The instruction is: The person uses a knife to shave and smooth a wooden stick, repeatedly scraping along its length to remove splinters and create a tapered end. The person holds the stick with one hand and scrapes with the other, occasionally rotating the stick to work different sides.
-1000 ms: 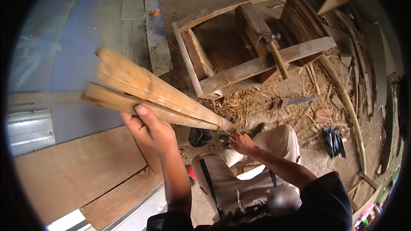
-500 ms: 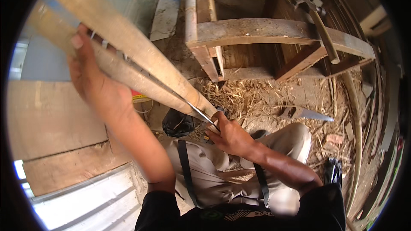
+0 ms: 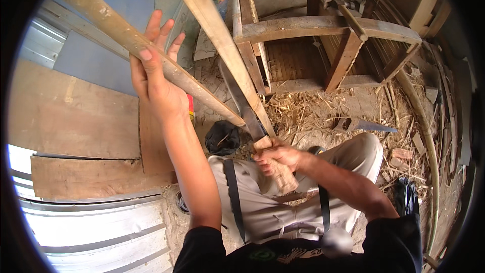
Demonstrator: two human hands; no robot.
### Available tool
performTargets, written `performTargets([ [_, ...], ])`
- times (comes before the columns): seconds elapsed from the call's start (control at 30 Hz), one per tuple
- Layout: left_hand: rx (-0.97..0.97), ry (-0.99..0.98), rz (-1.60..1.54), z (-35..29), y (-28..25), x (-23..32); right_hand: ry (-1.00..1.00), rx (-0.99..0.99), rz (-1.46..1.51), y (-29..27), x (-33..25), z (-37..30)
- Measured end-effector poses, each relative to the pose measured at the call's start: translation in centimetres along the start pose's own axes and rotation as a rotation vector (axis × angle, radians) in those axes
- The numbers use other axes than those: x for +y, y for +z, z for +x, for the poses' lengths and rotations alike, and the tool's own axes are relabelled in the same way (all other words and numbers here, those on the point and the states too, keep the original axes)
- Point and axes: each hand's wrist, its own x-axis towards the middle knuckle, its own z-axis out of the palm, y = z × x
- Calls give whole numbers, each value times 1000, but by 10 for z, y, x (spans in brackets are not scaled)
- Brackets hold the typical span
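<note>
My right hand (image 3: 280,157) is closed round the pale wooden handle of a machete (image 3: 237,93). The machete's dark blade lies between two long strips of split bamboo, which spread apart toward the far left. My left hand (image 3: 160,83) is raised at the left strip (image 3: 108,23), its thumb over the near face and its fingers stretched out and spread. The right strip (image 3: 214,25) slants up past the blade, untouched by my left hand. Both strips come together near the machete's handle, above my lap.
A wooden frame (image 3: 313,29) lies ahead on the right, with a hammer (image 3: 353,23) on it. A handsaw (image 3: 369,125) rests among wood shavings (image 3: 293,108). Near my knee sits a black bag (image 3: 222,137). Boards (image 3: 76,111) and white corrugated sheeting (image 3: 101,227) lie at left.
The bamboo strips have spread farther apart. My left hand has shifted right and its fingers have opened out. My right hand, with the machete, is slightly lower and farther right, and the blade now shows more.
</note>
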Motion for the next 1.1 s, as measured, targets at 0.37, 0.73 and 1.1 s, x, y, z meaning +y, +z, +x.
performTargets([
  [0.37, 167, -12, -44, -20, -27, 21, -461, 757, -1525, -56, 56, 14],
  [0.73, 399, -69, 65, -6, -95, 3, 68, 448, -1039, -132, 67, 16],
  [1.1, 365, -81, -4, -10, -94, 15, -547, 647, -1899, -140, 78, 36],
])
